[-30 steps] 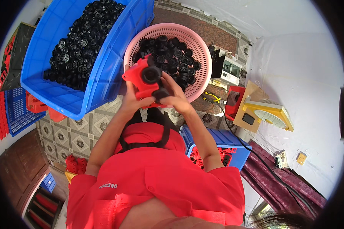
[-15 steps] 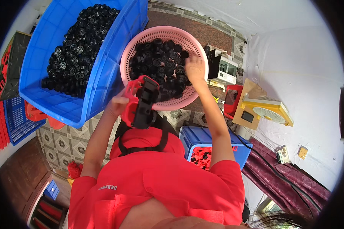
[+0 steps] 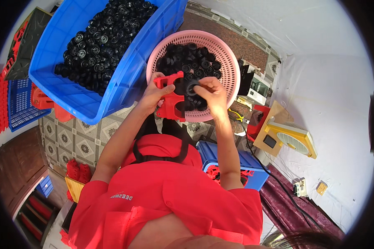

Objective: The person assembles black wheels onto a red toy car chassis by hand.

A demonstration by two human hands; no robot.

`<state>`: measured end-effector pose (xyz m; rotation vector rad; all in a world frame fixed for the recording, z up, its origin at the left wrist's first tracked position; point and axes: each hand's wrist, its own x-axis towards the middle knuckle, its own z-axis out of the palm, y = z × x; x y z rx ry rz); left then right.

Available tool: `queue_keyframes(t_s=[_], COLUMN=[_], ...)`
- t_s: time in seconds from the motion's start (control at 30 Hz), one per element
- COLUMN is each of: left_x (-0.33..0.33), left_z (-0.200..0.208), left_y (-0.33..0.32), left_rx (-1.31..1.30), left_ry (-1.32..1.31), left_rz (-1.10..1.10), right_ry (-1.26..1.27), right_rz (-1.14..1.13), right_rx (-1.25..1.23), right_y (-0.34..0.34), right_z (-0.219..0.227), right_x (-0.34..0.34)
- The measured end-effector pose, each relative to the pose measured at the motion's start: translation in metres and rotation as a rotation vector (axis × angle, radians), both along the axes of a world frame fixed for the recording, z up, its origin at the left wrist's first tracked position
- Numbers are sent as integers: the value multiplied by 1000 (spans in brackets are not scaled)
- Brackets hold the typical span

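My left hand (image 3: 153,94) is closed on the edge of a red plastic toy vehicle body (image 3: 169,107), its black side turned to the right. Between the fingertips of my right hand (image 3: 215,96) is a black toy wheel (image 3: 191,88), held close against that black side. Whether the wheel touches the body cannot be made out. Both hands are over a round pink perforated basket (image 3: 232,62), in which many loose black wheels (image 3: 195,56) lie heaped.
A big blue bin (image 3: 50,58) full of black wheels stands tilted at the basket's left. Near my right elbow is a blue crate (image 3: 253,168) of red parts. Farther right are a yellow-framed fan (image 3: 293,139), a dark cable and a white device (image 3: 257,91). Red parts and a blue mesh basket (image 3: 20,114) lie left.
My right hand has come out of the wheel heap with a wheel and moved up to the red body. My left hand has shifted right and turned the body over the basket.
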<state>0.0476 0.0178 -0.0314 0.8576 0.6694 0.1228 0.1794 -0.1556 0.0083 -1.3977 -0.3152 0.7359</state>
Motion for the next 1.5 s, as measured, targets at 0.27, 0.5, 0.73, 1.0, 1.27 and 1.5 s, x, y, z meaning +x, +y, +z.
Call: queue_keyframes(t_s=[0.27,0.5,0.73,1.0,1.27,1.5], left_x=[1,-11,-5,23,33,37], left_z=[16,12,6,19,33,33], left_y=[-11,-17,-24,-8,-8,-14], left_rx=[172,101,-29,-118,11,196], left_ry=[16,-59,112,-47,34,54], left_rz=[-86,-146,-85,3,251,162], right_ry=[-126,124,91,-1524,48,-232], right_rz=[101,297,296,201,320,517], right_rx=[-302,55,-335,-1192,-23,-366], right_y=[3,0,-11,-48,-28,-24], right_z=[-7,-22,-95,-177,-3,21], right_x=[-12,-19,44,107,25,3])
